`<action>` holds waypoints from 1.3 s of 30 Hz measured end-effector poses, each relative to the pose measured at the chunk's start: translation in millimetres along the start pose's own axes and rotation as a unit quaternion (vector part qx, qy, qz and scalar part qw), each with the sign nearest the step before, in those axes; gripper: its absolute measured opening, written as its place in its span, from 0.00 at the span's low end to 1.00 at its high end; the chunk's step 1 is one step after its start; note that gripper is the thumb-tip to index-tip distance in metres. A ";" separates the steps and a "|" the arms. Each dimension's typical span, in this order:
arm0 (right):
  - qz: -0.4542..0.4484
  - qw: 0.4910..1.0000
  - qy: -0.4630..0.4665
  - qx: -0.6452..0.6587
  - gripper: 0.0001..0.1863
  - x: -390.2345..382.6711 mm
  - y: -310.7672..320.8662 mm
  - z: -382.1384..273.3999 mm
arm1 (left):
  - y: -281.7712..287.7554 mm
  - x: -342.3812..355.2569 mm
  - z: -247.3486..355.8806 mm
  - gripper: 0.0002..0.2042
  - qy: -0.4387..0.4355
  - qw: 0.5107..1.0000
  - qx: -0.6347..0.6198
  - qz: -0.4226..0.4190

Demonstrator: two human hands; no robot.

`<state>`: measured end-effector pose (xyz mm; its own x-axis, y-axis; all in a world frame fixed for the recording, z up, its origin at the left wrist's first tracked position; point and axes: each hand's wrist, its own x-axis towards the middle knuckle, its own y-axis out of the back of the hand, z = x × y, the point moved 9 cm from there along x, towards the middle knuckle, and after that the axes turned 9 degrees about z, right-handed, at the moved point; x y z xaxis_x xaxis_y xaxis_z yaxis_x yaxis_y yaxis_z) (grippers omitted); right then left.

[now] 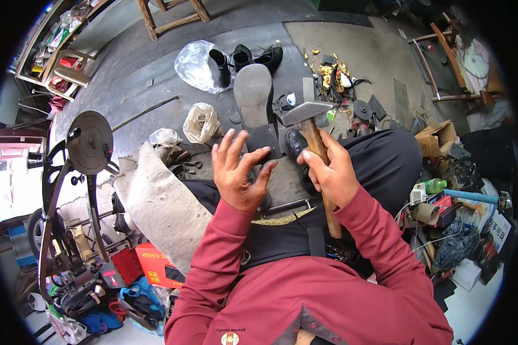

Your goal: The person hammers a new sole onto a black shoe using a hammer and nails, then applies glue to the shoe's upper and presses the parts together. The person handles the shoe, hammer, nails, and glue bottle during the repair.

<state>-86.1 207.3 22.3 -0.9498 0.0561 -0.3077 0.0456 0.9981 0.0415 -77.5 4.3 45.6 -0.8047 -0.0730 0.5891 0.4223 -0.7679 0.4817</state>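
A shoe (pixel 254 89) stands sole up in front of me, with a grey sole and a dark ribbed heel piece (pixel 263 142). Beside that heel is my left hand (pixel 239 175), open with its fingers spread. One fingertip reaches the edge of the heel; whether it touches, I cannot tell. My right hand (pixel 332 172) is closed round the wooden handle of a hammer (pixel 313 138). The hammer's metal head sits just right of the shoe, over the floor. Behind the hammer, a black shoe (pixel 295 144) shows in part between my legs.
Several black shoes (pixel 242 56) and a clear plastic bag (pixel 195 66) lie ahead on the floor. A pile of scraps (pixel 335 80) is farther right. A black hand-wheel machine (pixel 90 142) stands at left, near a pale cloth (pixel 161 201). Clutter and a cardboard box (pixel 437 137) crowd the right.
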 end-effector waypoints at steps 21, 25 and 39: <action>-0.020 0.994 -0.023 0.101 0.18 13.5 -10.5 27.6 | -7.3 12.5 -3.6 0.05 0.043 0.996 -0.081 0.007; -0.023 0.994 -0.022 0.104 0.18 13.7 -11.7 28.3 | -7.3 12.5 -3.2 0.05 0.045 0.995 -0.087 0.008; -0.025 0.987 -0.046 0.155 0.15 16.7 -26.8 33.8 | -12.2 -6.3 -2.7 0.11 -0.040 0.997 -0.062 -0.007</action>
<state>-92.7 182.3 -16.1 -0.9221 -0.0064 -0.3870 0.1042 0.9589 -0.2640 -78.6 12.4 34.3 -0.7722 -0.0151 0.6352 0.3533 -0.8411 0.4095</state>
